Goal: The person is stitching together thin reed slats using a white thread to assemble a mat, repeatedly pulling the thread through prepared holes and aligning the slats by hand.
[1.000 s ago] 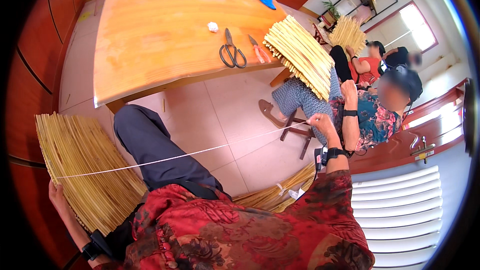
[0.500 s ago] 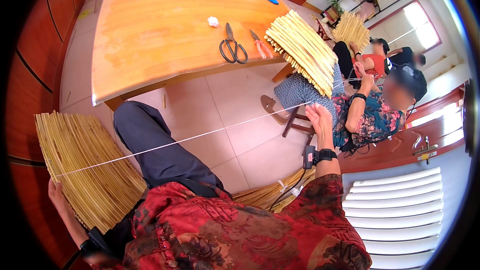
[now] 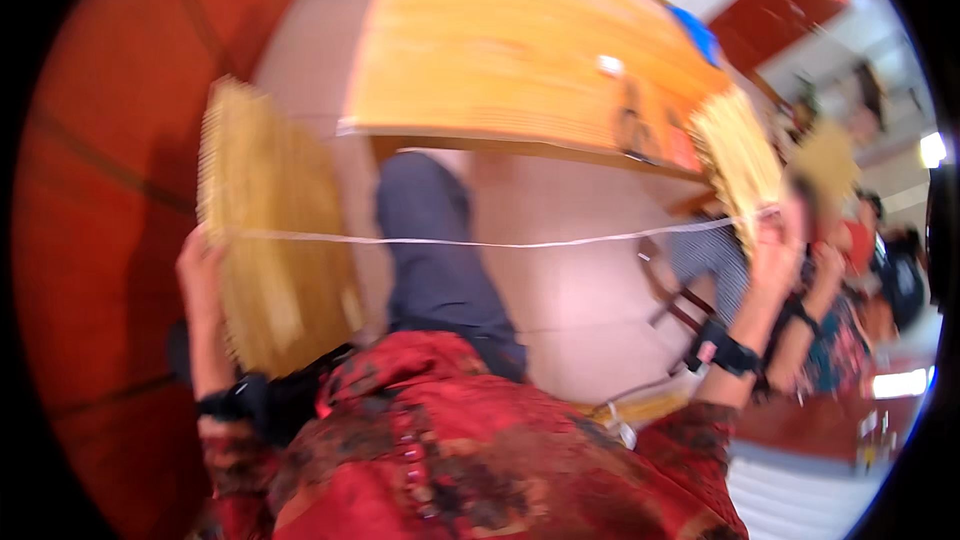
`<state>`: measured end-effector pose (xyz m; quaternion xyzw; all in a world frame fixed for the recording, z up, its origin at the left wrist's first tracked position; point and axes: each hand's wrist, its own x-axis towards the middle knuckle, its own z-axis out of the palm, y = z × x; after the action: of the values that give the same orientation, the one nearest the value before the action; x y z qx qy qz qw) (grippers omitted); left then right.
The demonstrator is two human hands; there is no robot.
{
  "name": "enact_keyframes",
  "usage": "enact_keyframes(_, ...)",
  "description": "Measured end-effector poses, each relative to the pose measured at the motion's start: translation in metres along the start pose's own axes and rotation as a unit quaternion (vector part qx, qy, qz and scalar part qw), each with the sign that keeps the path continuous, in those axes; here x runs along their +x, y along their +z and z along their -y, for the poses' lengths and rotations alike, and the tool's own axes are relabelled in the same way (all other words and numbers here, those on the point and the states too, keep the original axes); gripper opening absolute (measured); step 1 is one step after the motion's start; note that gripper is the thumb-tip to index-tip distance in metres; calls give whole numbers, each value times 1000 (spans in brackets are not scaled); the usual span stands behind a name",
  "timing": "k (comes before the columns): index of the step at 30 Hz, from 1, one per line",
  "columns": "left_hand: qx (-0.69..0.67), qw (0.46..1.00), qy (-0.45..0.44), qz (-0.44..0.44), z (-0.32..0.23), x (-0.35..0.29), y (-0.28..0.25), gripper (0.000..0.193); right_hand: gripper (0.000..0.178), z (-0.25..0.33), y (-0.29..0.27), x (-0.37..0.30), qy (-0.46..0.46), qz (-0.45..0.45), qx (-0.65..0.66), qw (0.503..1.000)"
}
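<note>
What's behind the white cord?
Left to right: the mat at the left hand, the dark trouser leg with floor either side, and a co-worker's patterned trousers. The cord covers a thin line; whatever lies behind the mat is hidden.

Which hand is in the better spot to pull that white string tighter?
Probably the right hand. It holds the white string out to the side, away from the stick mat. The left hand is at the mat's outer edge, so it seems better placed for steadying.
</note>
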<state>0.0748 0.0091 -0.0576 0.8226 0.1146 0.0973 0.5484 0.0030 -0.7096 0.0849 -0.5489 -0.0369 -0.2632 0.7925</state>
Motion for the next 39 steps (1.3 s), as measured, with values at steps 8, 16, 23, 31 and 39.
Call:
enact_keyframes(8,-32,998,45,-29,-18,-25,13,36,57,-127,332,-65,172,307,-160,922)
enact_keyframes(16,-30,999,-17,10,-49,-36,11,40,33,-262,420,-116,323,417,-4,850)
enact_keyframes(23,-40,996,-75,-1,-56,-36,12,48,11,-303,447,-139,217,461,-129,851)
enact_keyframes(31,-2,995,-95,7,-71,-36,10,61,11,-308,455,-139,99,462,-152,868)
enact_keyframes(39,116,987,-69,85,-74,-35,-3,70,14,-307,451,-138,95,474,-150,863)
